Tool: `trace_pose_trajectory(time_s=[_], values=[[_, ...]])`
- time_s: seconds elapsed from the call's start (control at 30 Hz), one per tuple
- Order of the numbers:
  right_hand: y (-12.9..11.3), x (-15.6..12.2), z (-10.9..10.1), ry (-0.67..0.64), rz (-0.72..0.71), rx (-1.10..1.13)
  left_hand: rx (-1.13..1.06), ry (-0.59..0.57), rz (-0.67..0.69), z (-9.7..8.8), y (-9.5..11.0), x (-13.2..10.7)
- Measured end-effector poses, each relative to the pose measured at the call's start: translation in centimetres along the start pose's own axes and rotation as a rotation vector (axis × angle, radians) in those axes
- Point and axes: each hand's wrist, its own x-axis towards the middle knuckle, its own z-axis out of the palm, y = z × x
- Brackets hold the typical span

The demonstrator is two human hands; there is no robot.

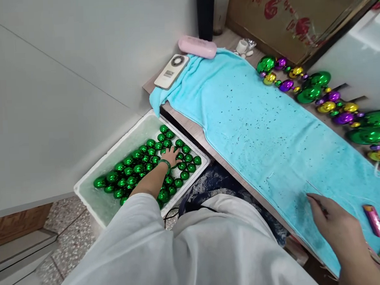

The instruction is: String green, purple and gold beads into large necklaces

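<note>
Fingers of the right hand (337, 228) pinch a thin needle-like tool (317, 204) over the blue towel (255, 131). Farther off, the left hand (170, 156) spreads open on green balls (137, 168) inside the white foam box (114, 148) on the floor.

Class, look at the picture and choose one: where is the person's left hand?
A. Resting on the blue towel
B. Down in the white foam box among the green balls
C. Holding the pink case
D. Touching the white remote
B. The left hand reaches down into the white foam box, fingers among the green balls, while the right hand lies on the blue towel.
</note>
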Motion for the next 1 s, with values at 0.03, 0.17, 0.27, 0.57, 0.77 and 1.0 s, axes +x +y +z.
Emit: trace_pose_trajectory(time_s=[0.03, 0.17, 0.27, 0.57, 0.77, 1.0], values=[[-0.2, -0.1, -0.1, -0.017, 0.008, 0.0, 0.001, -0.029, 0.007, 0.2, -0.4, 0.3], [-1.3, 0.5, -0.3, -0.095, 0.043, -0.012, -0.032, -0.14, 0.005, 0.3, -1.5, 1.8], [-2.3, 1.5, -0.4, -0.13, 0.049, -0.017, -0.084, -0.21, -0.034, -0.2, -1.6, 3.2], [-1.9, 2.7, -0.7, -0.111, 0.078, -0.048, -0.258, -0.103, -0.059, -4.0, -1.2, -0.8], [-2.0, 2.4, 2.2, 0.213, -0.065, 0.05, -0.461, 0.441, 0.434, -16.5, 2.7, -8.1], [-4.6, 2.8, 6.4, 0.358, -0.123, -0.047, -0.194, 0.519, 0.919, -29.3, 22.2, -0.6]])
